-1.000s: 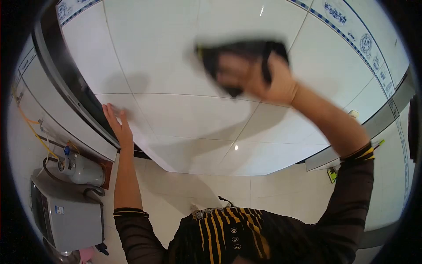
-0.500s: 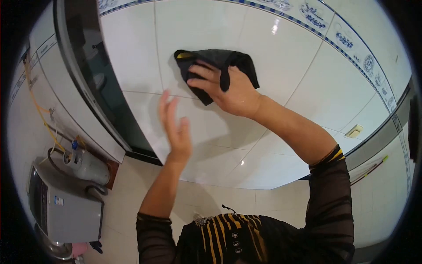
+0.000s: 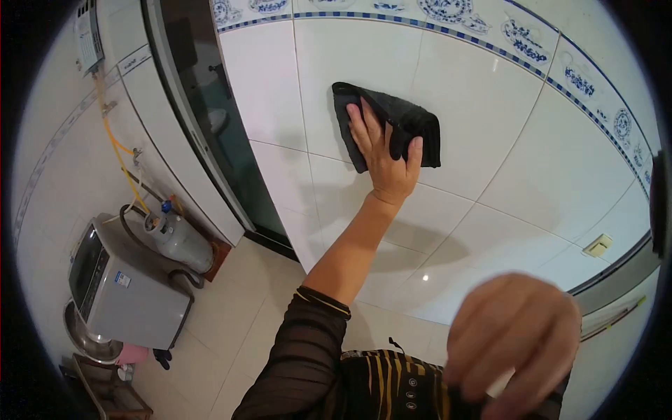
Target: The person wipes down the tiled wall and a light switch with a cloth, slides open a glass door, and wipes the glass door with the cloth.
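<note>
Head view, looking down and forward: a dark cloth point(image 3: 404, 119) lies flat against a white-tiled wall point(image 3: 483, 133), a little above the middle of the scene. The left hand point(image 3: 389, 165) is upon it, the bare forearm rising from below, back of the hand toward the viewer. Its fingers point(image 3: 358, 129) point up and slightly left, lying slightly apart on the cloth; the thumb stands well away to the right, with a dark fold gathered between thumb and fingers, holding the cloth to the tile.

The cloth's long axis slants from upper left to lower right, across the line of the fingers. A strip of it shows beyond the fingertips, and a wider part spreads to the right of the thumb.

The right hand point(image 3: 514, 336) is well apart from the cloth, below and to the right, close to the camera and blurred. Its fingers look curled downward; whether they hold anything cannot be told. The left hand is plainly the nearer, already touching.

A doorway point(image 3: 210, 98) opens left of the cloth; a light switch point(image 3: 598, 246) sits low on the right.
</note>
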Demonstrator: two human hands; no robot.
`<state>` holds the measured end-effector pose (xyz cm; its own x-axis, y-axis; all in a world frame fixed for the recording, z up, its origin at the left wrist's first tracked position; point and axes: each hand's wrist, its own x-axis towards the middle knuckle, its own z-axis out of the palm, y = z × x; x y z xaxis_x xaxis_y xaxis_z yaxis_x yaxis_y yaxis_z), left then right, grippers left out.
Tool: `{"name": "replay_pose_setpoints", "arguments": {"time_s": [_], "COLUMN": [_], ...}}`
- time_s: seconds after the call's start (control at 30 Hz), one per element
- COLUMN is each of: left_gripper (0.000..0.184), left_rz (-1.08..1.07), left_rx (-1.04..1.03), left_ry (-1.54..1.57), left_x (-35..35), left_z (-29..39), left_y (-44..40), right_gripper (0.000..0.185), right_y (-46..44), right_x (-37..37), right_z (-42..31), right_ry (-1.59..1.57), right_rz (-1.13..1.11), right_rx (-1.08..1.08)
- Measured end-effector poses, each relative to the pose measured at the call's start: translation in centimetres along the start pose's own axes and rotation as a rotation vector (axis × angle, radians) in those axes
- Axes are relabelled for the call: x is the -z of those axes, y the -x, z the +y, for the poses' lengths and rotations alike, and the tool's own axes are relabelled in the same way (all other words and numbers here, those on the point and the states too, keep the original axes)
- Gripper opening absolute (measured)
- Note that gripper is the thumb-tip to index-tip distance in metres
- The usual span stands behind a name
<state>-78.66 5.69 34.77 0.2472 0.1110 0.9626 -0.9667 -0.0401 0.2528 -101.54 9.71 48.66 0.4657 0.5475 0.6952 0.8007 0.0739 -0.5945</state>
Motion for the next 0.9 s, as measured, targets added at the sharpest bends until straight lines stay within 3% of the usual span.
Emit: {"name": "replay_pose_setpoints", "arguments": {"time_s": [0.23,0.33,0.37,0.43,0.57,0.7,0.8,0.83,0.9], "left_gripper": [0.049,0.057,0.05,0.053,0.046,0.045,0.06,0.064,0.061], "left_rz": [-0.154,-0.073,-0.034,0.01,0.087,-0.005,-0.102,-0.06,-0.148], "left_rx": [-0.07,-0.132,-0.073,-0.357,-0.382,-0.313,-0.162,-0.08,-0.144], "left_ry": [-0.052,0.065,0.038,-0.315,-0.215,-0.251,-0.164,0.045,-0.075], "left_x": [1.0,2.0,2.3,2.1,3.2,4.6,6.2,6.4,7.2], "left_z": [-1.4,-1.8,-1.7,-4.4,-4.1,-6.4,-9.4,-9.3,-9.7], "left_y": [5.0,-1.3,-4.9,-11.9,-17.4,-8.9,1.1,2.3,0.5], "right_gripper": [0.014,0.012,0.012,0.01,0.009,0.007,0.006,0.01,0.007], "right_y": [1.2,1.6,1.7,1.6,1.2,2.0,1.8,1.8,2.5], "right_x": [-2.6,-1.9,-1.8,-1.8,-2.3,-1.6,-0.2,0.7,3.2], "right_z": [-0.8,-1.0,-1.0,-0.8,-0.5,0.0,0.1,-0.1,0.8], "right_ry": [-0.062,-0.085,-0.086,-0.072,-0.087,-0.103,-0.092,-0.099,0.129], "right_rz": [0.111,0.1,0.108,0.14,0.27,0.153,0.039,-0.037,-0.053], "right_rx": [0.097,0.091,0.09,0.132,0.183,0.127,0.05,-0.037,-0.124]}}
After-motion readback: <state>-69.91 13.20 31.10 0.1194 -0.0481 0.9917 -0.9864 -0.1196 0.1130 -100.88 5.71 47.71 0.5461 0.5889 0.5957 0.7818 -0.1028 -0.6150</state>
